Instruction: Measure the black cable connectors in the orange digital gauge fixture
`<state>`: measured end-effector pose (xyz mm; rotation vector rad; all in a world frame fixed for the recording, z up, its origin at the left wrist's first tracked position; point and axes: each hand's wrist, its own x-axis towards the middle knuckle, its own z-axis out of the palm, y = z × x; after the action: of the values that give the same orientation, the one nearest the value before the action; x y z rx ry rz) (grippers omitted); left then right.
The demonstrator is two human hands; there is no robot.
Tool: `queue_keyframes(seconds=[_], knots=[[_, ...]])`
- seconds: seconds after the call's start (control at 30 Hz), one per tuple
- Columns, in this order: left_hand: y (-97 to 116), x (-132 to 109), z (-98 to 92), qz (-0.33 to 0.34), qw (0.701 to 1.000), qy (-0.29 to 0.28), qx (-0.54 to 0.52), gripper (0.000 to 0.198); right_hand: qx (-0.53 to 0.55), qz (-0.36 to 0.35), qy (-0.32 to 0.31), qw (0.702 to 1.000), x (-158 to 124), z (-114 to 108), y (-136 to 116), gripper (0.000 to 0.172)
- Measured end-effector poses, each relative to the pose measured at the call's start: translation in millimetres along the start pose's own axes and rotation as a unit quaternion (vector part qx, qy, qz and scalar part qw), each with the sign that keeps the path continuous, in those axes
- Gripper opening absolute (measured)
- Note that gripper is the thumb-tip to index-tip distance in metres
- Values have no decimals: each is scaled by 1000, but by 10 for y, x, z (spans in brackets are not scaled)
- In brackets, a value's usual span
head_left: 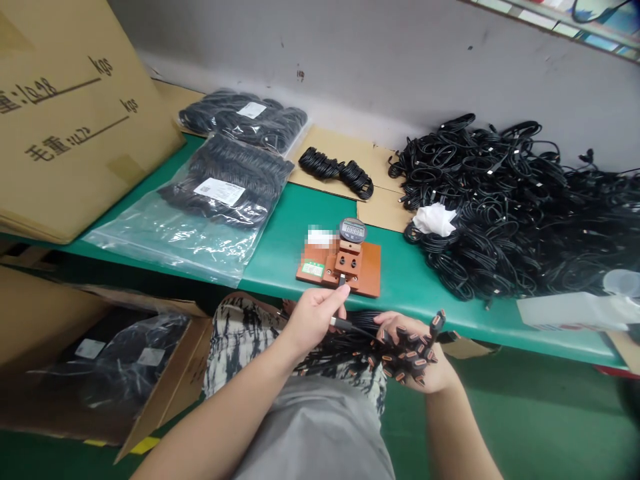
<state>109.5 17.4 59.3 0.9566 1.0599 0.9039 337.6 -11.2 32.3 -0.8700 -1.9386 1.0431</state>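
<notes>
Cable bundle [340, 357] clenched in right hand [425, 373] at 4 o'clock - left hand [313, 319] pinches one black cable [353, 327], its end right at orange test jig [370, 267] w/ digital gauge [353, 230] - 12 o'clock.

Gauge display [353, 230]: digits too small to read. Bag label [219, 191]: print illegible. Fixture sticker [320, 237]: blurred. Cable plug [340, 321]: tip partly hidden by left hand [313, 319]. Carton [75, 113]: cut off by left edge.

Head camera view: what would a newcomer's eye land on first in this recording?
A large heap of black cables fills the right of the green bench. At front centre, the left hand holds a cable plug at an orange test fixture topped by a digital gauge. The right hand grips a bunch of cables.
</notes>
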Motion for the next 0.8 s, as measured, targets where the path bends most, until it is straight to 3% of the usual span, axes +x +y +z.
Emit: queue_keyframes(seconds=[0.8], knots=[[32,28,-12,-36,999,-19,-10,57,24,22,4,999,20,11,-35,19]])
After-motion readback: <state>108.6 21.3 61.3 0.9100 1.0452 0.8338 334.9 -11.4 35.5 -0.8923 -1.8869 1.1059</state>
